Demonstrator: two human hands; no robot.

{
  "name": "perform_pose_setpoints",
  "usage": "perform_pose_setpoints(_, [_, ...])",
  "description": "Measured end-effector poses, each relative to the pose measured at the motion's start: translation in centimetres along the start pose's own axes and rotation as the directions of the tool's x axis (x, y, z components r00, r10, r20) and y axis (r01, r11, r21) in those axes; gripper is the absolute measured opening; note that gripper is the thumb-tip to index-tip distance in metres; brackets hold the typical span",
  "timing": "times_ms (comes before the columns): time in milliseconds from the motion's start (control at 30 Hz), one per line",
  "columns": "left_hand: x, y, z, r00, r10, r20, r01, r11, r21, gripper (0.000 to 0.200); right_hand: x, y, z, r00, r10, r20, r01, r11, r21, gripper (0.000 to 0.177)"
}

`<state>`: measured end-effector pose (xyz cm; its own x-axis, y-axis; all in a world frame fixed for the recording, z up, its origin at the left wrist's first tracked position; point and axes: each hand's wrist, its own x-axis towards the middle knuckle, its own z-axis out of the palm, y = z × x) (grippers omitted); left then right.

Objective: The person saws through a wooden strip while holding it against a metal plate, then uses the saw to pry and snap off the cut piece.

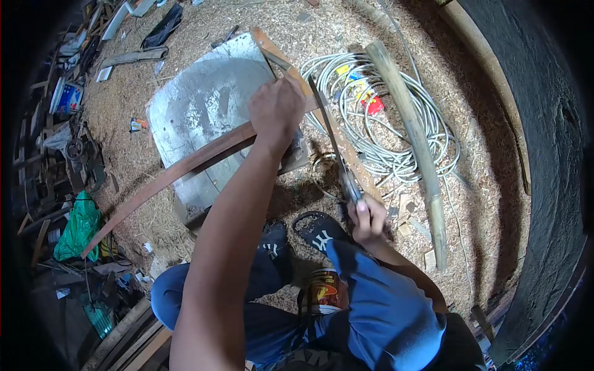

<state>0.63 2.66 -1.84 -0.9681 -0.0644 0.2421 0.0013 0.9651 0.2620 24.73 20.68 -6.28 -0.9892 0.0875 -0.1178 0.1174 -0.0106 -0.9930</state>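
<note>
Left grip (275,111) clenched on curved wooden strip (167,176), pinning it against metal sheet (198,105) for steadiness; right grip (368,216) grasped long blade (331,139), tip near strip's right end.

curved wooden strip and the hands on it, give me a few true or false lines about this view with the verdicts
1. The left hand grips the curved wooden strip. True.
2. The right hand holds a hammer. False: it holds a long blade by its handle.
3. A coil of pale cable lies on the shavings-strewn ground. True.
4. The bamboo pole stands upright. False: it lies flat across the cable coil.
5. A green bag lies at the far left. True.
</note>
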Motion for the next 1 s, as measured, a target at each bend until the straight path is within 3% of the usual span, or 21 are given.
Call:
perform_pose_setpoints(67, [-0.1, 0.1, -0.2, 1.0, -0.006, 0.018, 0.006, 1.0, -0.009, 0.049, 3.8, -1.4, 1.4, 0.996, -0.092, -0.005, 0.092, 0.996, 0.003, 0.043])
perform_pose_setpoints(133, [-0.3, -0.2, 0.0, 1.0, -0.014, 0.019, 0.014, 1.0, 0.003, 0.049, 5.5, -1.6, 2.2, 1.0, 0.005, -0.014, -0.004, 1.0, 0.025, 0.042])
perform_pose_setpoints(200, [-0.1, 0.2, 0.0, 1.0, -0.013, 0.012, 0.013, 1.0, 0.005, 0.049, 4.0, -1.6, 1.3, 1.0, 0.012, -0.014, -0.011, 1.0, 0.011, 0.04])
perform_pose_setpoints(300, [0.0, 0.1, -0.1, 0.996, -0.073, 0.046, 0.073, 0.997, 0.0, 0.049, -0.1, -0.8, -0.4, 0.994, -0.107, 0.005, 0.107, 0.993, -0.044, 0.039])
perform_pose_setpoints(367, [-0.4, -0.6, 0.5, 0.996, 0.077, -0.047, -0.08, 0.995, -0.064, 0.05, -2.2, 0.3, -1.3, 1.0, 0.014, -0.02, -0.013, 0.996, 0.083, 0.041])
perform_pose_setpoints(400, [-0.7, -0.6, 0.5, 0.996, 0.075, -0.039, -0.078, 0.995, -0.063, 0.05, -2.2, 0.2, -1.1, 1.0, 0.023, -0.02, -0.021, 0.996, 0.083, 0.041])
perform_pose_setpoints(600, [-0.4, -0.5, 0.4, 0.997, 0.072, -0.02, -0.073, 0.996, -0.051, 0.047, 5.5, -0.9, 2.7, 0.998, -0.039, -0.055, 0.044, 0.995, 0.093, 0.037])
perform_pose_setpoints(733, [0.0, -0.1, 0.0, 1.0, 0.017, -0.008, -0.017, 1.0, -0.001, 0.047, 1.2, -0.2, 0.5, 0.999, -0.048, 0.003, 0.048, 0.999, 0.01, 0.041])
perform_pose_setpoints(800, [0.0, -0.4, 0.2, 1.0, 0.014, 0.003, -0.015, 1.0, 0.005, 0.047, -1.7, 0.1, -0.7, 0.998, -0.067, -0.002, 0.067, 0.997, 0.04, 0.04])
perform_pose_setpoints(867, [-0.2, -0.5, 0.3, 0.999, 0.045, -0.003, -0.045, 0.999, -0.003, 0.048, -2.8, -0.1, -1.1, 1.0, 0.016, -0.016, -0.014, 0.994, 0.111, 0.041])
perform_pose_setpoints(933, [-0.4, -0.3, 0.2, 0.999, 0.045, -0.005, -0.045, 0.999, 0.003, 0.048, -0.9, -1.0, -0.4, 1.0, 0.0, -0.018, -0.001, 0.999, -0.041, 0.043])
perform_pose_setpoints(1000, [0.0, -0.2, 0.1, 0.999, 0.05, -0.012, -0.05, 0.999, 0.009, 0.048, 2.9, -1.6, 0.7, 1.0, -0.016, 0.014, 0.017, 0.999, -0.046, 0.044])
